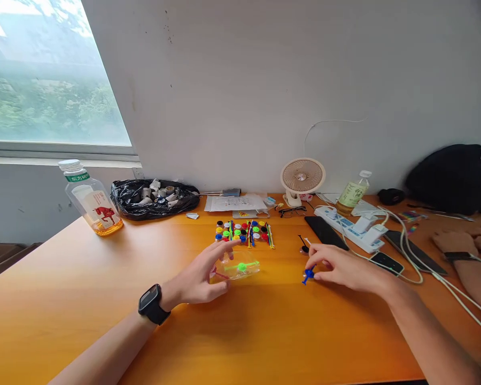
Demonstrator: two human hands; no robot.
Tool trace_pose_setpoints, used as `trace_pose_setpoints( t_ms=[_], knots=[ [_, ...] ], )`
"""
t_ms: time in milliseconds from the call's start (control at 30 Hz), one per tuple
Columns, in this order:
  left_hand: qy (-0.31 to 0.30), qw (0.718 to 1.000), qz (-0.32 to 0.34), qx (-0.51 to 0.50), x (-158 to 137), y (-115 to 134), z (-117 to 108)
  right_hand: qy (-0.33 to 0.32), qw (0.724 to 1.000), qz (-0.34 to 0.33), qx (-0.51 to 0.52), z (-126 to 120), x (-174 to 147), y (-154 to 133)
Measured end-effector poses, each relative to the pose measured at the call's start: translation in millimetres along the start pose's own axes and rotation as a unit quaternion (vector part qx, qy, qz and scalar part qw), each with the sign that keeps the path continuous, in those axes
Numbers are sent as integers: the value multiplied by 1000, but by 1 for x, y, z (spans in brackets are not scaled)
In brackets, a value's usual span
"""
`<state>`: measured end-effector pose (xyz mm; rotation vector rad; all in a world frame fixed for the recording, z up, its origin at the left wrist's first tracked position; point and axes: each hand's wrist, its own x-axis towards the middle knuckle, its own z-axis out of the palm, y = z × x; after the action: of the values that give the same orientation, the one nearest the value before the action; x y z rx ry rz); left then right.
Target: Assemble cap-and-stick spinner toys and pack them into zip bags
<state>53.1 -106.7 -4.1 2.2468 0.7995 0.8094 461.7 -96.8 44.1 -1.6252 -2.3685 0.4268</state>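
My left hand (198,274), a dark watch on its wrist, hovers low over the table with thumb and fingers spread. Beside and partly under its fingers lies a clear plastic bag (253,269) with a bright green disc and stick (242,267) in or on it. A red stick piece (221,275) shows between the thumb and fingers, partly hidden. My right hand (332,264) pinches a small blue plastic disc-and-stick piece (308,274) at the tabletop. Just behind that hand is a black disc-and-stick piece (304,248).
Rows of coloured discs and sticks (244,233) lie ahead. Behind them are papers (235,203), a small fan (303,176) and glasses (292,212). A black bag (122,200) and drink bottle (92,200) stand left. Right are a phone (324,231), power strip (350,230) and another person's hand (451,243).
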Motion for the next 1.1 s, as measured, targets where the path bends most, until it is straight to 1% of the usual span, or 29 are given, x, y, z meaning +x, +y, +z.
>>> trace_pose_setpoints(
  t_ms=[67,133,267,333,433,467,533,600,700,800,867,967,1033,1067,1100],
  knots=[
    [-2,1000,7,8,1,2,0,-55,998,-8,16,6,-6,-4],
    [-1,1000,10,13,2,2,-1,-63,998,-7,16,8,-10,-9],
    [6,1000,8,9,2,1,0,-36,999,-2,11,6,-13,-24],
    [6,1000,8,8,1,0,0,-5,999,-15,31,3,-12,-39],
    [4,1000,10,8,1,1,0,64,994,-46,77,0,-8,-71],
    [3,1000,9,9,2,2,0,75,991,-60,91,0,-5,-83],
    [1,1000,8,7,2,5,0,75,987,-96,102,1,1,-108],
    [1,1000,5,-2,2,8,1,68,984,-141,87,7,10,-130],
    [7,1000,2,-22,1,10,3,55,977,-203,28,23,26,-154],
    [17,1000,20,-16,2,8,5,46,970,-230,-58,42,43,-168],
    [17,999,29,-3,3,7,5,50,966,-237,-88,52,51,-175],
    [13,1000,20,9,4,9,6,43,969,-238,-55,53,54,-177],
    [12,1000,13,15,5,11,5,24,976,-218,-6,42,53,-164],
    [9,1000,8,17,5,12,5,15,980,-199,14,34,53,-152],
    [6,1000,3,17,6,13,4,20,985,-169,24,25,53,-136]
  ],
)
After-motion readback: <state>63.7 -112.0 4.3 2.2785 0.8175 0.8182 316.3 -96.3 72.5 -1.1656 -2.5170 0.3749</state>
